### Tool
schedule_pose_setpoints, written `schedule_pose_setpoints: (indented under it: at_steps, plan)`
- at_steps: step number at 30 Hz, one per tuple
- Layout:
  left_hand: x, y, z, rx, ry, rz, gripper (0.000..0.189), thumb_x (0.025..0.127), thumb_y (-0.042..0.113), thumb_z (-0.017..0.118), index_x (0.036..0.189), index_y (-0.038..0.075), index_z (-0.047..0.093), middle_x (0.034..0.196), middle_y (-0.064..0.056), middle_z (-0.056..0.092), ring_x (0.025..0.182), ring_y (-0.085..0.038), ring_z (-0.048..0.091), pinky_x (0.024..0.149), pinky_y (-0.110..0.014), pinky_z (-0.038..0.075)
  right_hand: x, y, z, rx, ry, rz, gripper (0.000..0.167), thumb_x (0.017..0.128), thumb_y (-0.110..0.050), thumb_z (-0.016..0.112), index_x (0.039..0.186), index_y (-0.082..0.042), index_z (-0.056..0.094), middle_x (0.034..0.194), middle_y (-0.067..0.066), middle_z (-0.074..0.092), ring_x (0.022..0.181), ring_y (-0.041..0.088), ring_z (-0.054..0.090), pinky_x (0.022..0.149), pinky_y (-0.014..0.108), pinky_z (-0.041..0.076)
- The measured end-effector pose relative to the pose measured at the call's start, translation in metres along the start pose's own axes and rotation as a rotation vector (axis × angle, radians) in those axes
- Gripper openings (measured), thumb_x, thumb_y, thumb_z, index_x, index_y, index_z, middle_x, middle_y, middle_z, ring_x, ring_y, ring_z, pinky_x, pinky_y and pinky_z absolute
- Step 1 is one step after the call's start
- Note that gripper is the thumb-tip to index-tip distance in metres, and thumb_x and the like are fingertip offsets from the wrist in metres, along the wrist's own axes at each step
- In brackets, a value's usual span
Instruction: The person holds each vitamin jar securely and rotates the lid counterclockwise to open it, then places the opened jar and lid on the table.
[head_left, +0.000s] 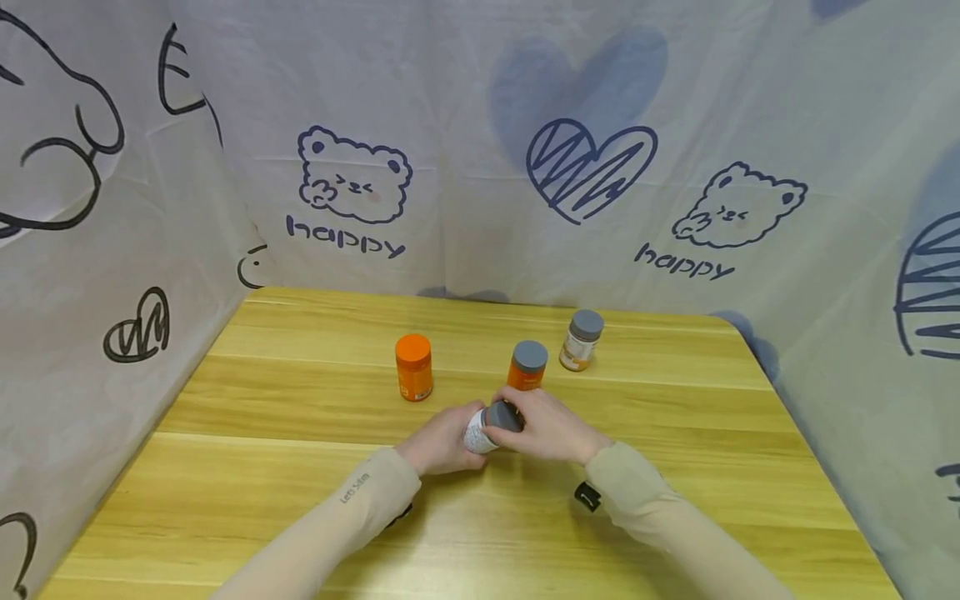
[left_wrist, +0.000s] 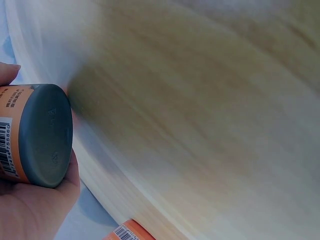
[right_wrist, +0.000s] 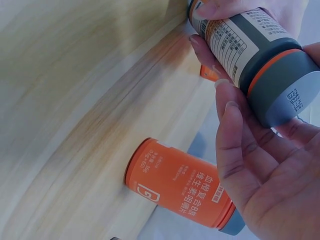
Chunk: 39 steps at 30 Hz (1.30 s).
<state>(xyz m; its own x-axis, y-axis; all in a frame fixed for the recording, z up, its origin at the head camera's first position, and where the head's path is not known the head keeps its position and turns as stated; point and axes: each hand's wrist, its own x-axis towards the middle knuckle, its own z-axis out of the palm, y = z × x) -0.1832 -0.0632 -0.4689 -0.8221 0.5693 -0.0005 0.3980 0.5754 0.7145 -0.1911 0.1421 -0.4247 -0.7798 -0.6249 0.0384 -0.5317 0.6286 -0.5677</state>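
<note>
Close over the table, a supplement bottle (head_left: 477, 434) with a white printed label is held tilted between both hands. My left hand (head_left: 444, 442) grips its body; in the left wrist view, the dark base (left_wrist: 47, 135) points out of that grip. My right hand (head_left: 551, 427) holds the grey cap (right_wrist: 285, 87), thumb and fingers curled round it. An orange strip shows just under the cap in the right wrist view. Just beyond the right hand stands an orange bottle (head_left: 527, 377) with a grey cap, its lower part hidden by the hand in the head view.
An orange bottle with an orange cap (head_left: 414, 367) stands left of the hands on the wooden table (head_left: 247, 400). Farther back, to the right, is a white-labelled bottle (head_left: 580, 343) with a grey cap. A printed cloth (head_left: 465, 217) hangs behind the table and along its sides.
</note>
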Motion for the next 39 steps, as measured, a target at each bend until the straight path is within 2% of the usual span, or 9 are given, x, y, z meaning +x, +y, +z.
schedule_pose_setpoints:
  at_steps: [23,34,39]
  plan:
    - [0.0001,0.0001,0.0006,0.022,0.014,0.018,0.041,0.076,0.005,0.081,0.110,0.010,0.057,0.097,-0.002,0.068,0.086,-0.013,0.061,0.079,-0.032,0.051,-0.0012,0.0043,-0.0040,0.010,-0.042,-0.076,0.036,0.093,-0.036,0.071,0.121,-0.016,0.061,0.106,-0.002,0.070,0.088,0.007,0.063,0.080,0.024,0.053]
    - [0.0004,-0.0012,0.0014,-0.001,0.027,0.006,0.046,0.074,0.005,0.082,0.114,0.008,0.059,0.102,-0.006,0.071,0.090,-0.015,0.063,0.083,-0.035,0.053,-0.0017,0.0060,-0.0058,-0.011,-0.072,-0.101,0.044,0.093,-0.028,0.072,0.132,-0.013,0.059,0.120,0.001,0.068,0.101,0.011,0.063,0.089,0.036,0.057]
    - [0.0002,-0.0007,0.0011,-0.002,0.023,0.006,0.050,0.074,0.004,0.081,0.118,0.007,0.059,0.105,-0.006,0.071,0.093,-0.016,0.064,0.085,-0.035,0.053,-0.0015,0.0066,-0.0061,-0.030,-0.075,-0.123,0.046,0.092,-0.026,0.074,0.133,-0.014,0.058,0.123,0.000,0.067,0.105,0.011,0.063,0.092,0.033,0.055]
